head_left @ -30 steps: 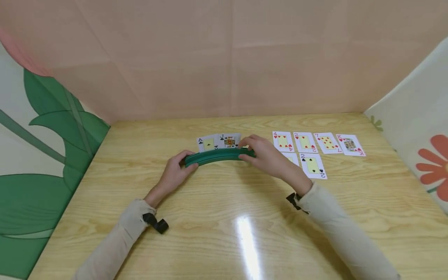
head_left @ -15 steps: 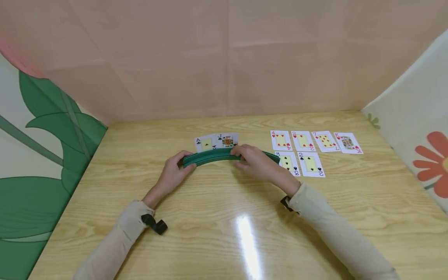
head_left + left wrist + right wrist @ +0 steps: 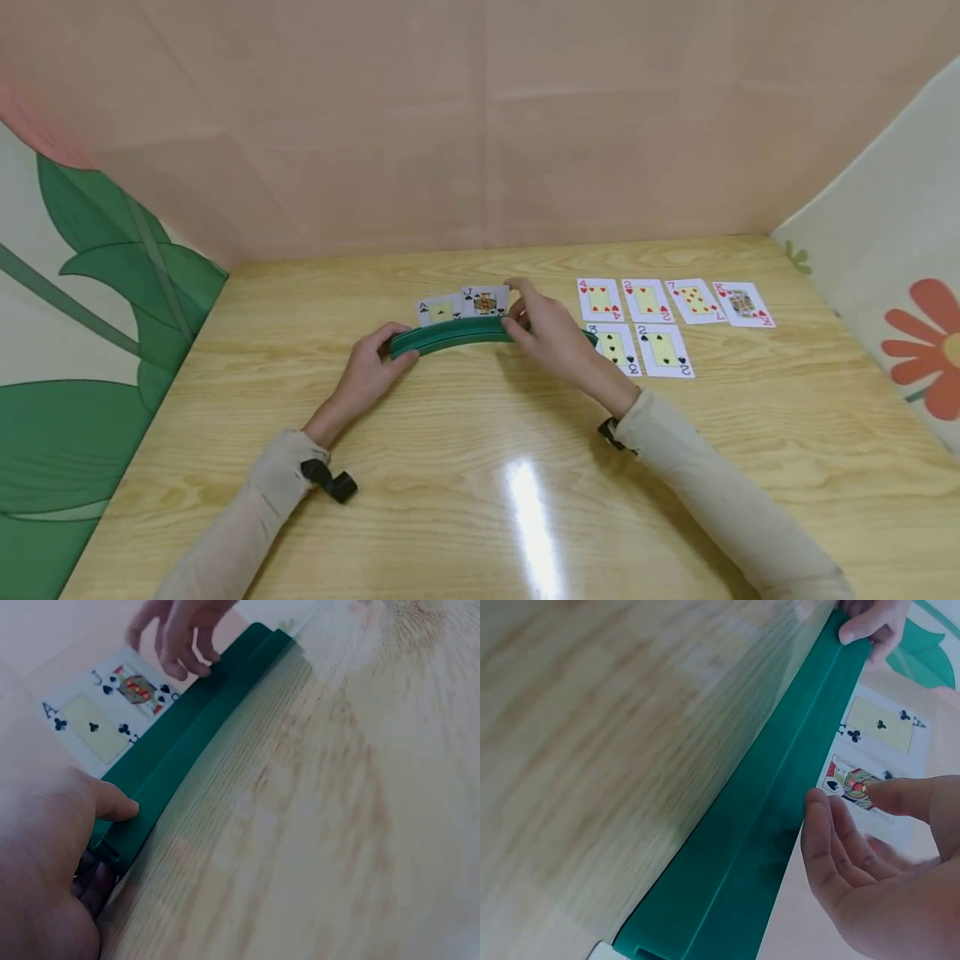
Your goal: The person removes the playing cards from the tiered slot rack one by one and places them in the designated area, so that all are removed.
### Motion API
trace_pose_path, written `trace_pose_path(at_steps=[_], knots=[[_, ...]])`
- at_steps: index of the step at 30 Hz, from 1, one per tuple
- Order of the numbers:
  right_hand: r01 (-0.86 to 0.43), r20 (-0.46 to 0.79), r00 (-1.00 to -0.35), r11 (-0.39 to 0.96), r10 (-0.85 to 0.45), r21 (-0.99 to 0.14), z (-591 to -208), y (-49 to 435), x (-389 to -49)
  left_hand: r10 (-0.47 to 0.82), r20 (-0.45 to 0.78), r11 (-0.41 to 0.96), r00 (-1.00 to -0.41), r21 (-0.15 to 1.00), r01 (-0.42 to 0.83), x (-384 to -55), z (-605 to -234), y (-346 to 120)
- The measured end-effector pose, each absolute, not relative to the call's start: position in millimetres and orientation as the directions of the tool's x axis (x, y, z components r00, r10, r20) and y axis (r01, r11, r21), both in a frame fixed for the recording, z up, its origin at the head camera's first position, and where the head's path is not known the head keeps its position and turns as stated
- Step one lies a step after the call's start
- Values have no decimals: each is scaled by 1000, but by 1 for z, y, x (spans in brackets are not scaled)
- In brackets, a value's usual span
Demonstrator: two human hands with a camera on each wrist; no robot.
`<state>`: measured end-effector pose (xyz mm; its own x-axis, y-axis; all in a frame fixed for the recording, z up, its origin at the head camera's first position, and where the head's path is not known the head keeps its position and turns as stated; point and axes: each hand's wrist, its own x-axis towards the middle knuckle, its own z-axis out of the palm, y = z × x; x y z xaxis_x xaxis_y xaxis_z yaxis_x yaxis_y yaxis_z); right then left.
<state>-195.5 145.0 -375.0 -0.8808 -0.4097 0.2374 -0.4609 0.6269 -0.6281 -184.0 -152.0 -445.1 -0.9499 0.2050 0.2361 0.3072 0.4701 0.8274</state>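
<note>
My left hand (image 3: 371, 367) grips the left end of a curved green playing card holder (image 3: 450, 332), its thumb along the near face. In the holder's slot stand two overlapping cards, an ace of clubs (image 3: 94, 727) and a jack of spades (image 3: 137, 688), their lower edges hidden by the holder. My right hand (image 3: 551, 333) is at the holder right of the jack, with its index finger raised and apart from the thumb. In the right wrist view, the thumb overlaps the jack's face, while other fingertips (image 3: 817, 801) are right at the holder's edge.
Face up to the right lie a four of hearts (image 3: 600, 300), a two of hearts (image 3: 646, 301), a seven of diamonds (image 3: 696, 301) and a king (image 3: 742, 304). Below them are a low spade card (image 3: 617, 350) and a two of spades (image 3: 665, 350). Fabric walls border the wooden table (image 3: 420, 500).
My right hand has slid left along the holder from its right end, then raised its index finger beside the jack. The ace sits slightly lower. My left hand keeps its grip.
</note>
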Motion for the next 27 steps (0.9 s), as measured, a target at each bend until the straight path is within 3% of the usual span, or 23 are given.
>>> trace_pose_path(at_steps=[7,27], knots=[[-532,324,-846,633,-423,-563,-375,145,-198,203,237,460,-950,834,306,-184,-445,-152],[-550,413,-834,595,-365,-585,-354,156,-195,204,220,460,-954,838,292,-184,-445,-152]])
